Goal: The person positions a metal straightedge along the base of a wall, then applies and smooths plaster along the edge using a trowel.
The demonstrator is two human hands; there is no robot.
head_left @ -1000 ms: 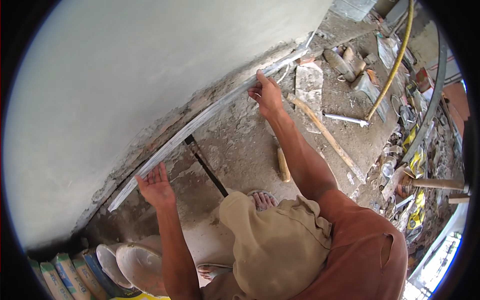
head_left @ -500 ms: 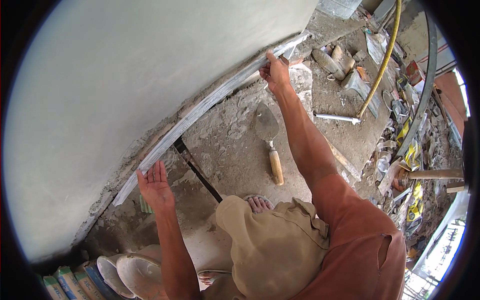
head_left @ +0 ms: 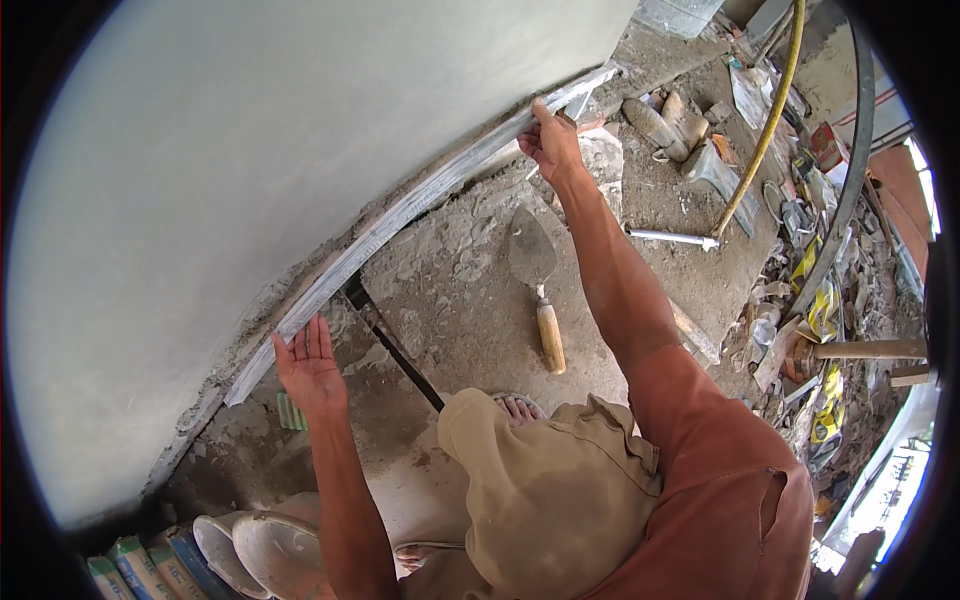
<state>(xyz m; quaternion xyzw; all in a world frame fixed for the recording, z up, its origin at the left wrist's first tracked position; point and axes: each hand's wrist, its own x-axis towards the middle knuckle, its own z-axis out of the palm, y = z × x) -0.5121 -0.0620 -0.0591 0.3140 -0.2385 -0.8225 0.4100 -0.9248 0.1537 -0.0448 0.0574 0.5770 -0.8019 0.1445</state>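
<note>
A long, pale, plaster-smeared straightedge (head_left: 400, 212) lies along the foot of the smooth grey wall (head_left: 300, 130). Near its far end, my right hand (head_left: 552, 145) grips it, thumb on top and fingers curled below. Toward the near end, my left hand (head_left: 312, 372) is palm up, its stretched fingers against the straightedge's lower edge and the thumb apart. Between my arms a pointed trowel (head_left: 533, 250) with a wooden handle rests on the rough floor. A dark narrow bar (head_left: 400, 350) slants from the straightedge toward my knee.
Stacked bowls (head_left: 275, 550) and several packages (head_left: 140, 565) stand at the lower left. A yellow hose (head_left: 765, 130) with a white pipe (head_left: 672, 237) crosses the right side. Rubble and scraps (head_left: 790, 220) spread there, with a wooden handle (head_left: 870, 348) jutting in.
The near end of the straightedge has shifted slightly up toward the wall, my left hand moving a little with it. My right hand keeps its grip in nearly the same place.
</note>
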